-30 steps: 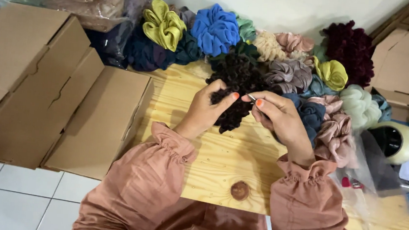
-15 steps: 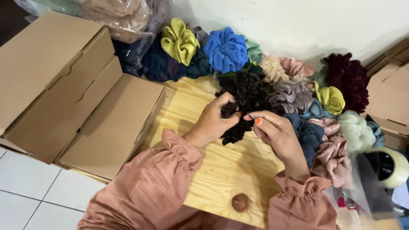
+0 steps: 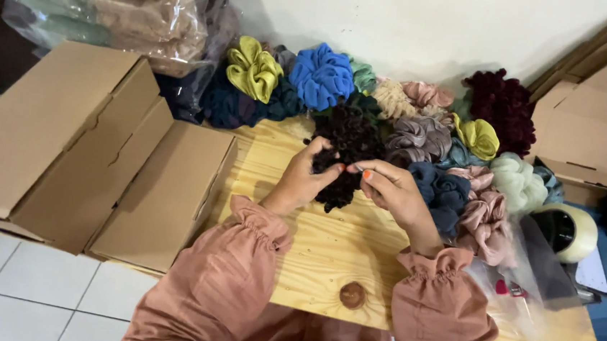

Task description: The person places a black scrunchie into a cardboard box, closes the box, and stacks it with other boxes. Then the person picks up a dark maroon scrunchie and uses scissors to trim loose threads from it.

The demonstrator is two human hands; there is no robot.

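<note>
1. Both hands meet over the middle of the wooden table [image 3: 326, 255]. Left hand [image 3: 301, 181] has its fingers curled into a dark brown scrunchie [image 3: 343, 168]; right hand [image 3: 392, 190] pinches the same scrunchie's edge between thumb and forefinger.
2. That scrunchie sits between the hands, its lower end resting on the table and its upper part touching the heap of scrunchies behind it.
3. To handle it well, I judge the left hand should keep the bulk steady while the right works only the fold it pinches; pulling with both at once would stretch the elastic and twist the ruffles.
4. Keep the piece low over the bare wood in front of the heap, so it does not catch on the grey scrunchie [image 3: 421, 138] or the navy scrunchie [image 3: 440, 192] just beside the right hand.
5. Dark fabric hides its seams, so tilting it toward the light would help; the pictures do not show any seam or flaw.
6. Cardboard boxes [image 3: 81, 153] lie flat to the left, touching the table edge, and a roll of tape [image 3: 566, 231] sits at the right, near the clear plastic bags [image 3: 527, 264].
</note>
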